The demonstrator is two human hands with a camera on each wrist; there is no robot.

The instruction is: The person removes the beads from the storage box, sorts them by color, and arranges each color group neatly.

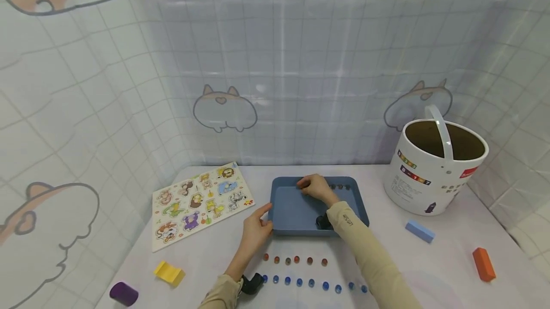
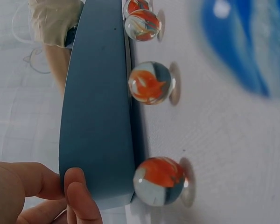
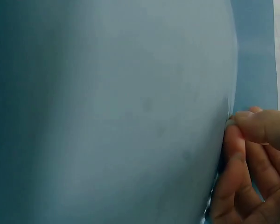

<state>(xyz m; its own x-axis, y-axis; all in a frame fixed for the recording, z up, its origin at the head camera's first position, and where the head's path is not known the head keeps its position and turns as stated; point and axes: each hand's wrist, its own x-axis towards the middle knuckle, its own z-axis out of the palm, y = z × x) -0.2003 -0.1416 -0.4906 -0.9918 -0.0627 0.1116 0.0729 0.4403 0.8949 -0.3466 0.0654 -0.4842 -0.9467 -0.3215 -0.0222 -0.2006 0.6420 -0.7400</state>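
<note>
1. The right grip [image 1: 318, 187] pinches a small thing, apparently a marble, between thumb and forefinger; the left grip [image 1: 255, 228] is loose, fingers touching the tray's near left corner.
2. On the counter [image 1: 206, 261], a blue marble row [image 1: 299, 282] and a shorter, mostly reddish row [image 1: 297, 260] lie before the tray; a brushing sleeve could scatter them.
3. The blue tray [image 1: 296, 208] holds small marbles [image 1: 340, 186] along its back wall; a nudge could set them rolling.
4. The pinched marble [image 3: 230, 122] is by that wall; smooth glass might slip from fingertips.
</note>
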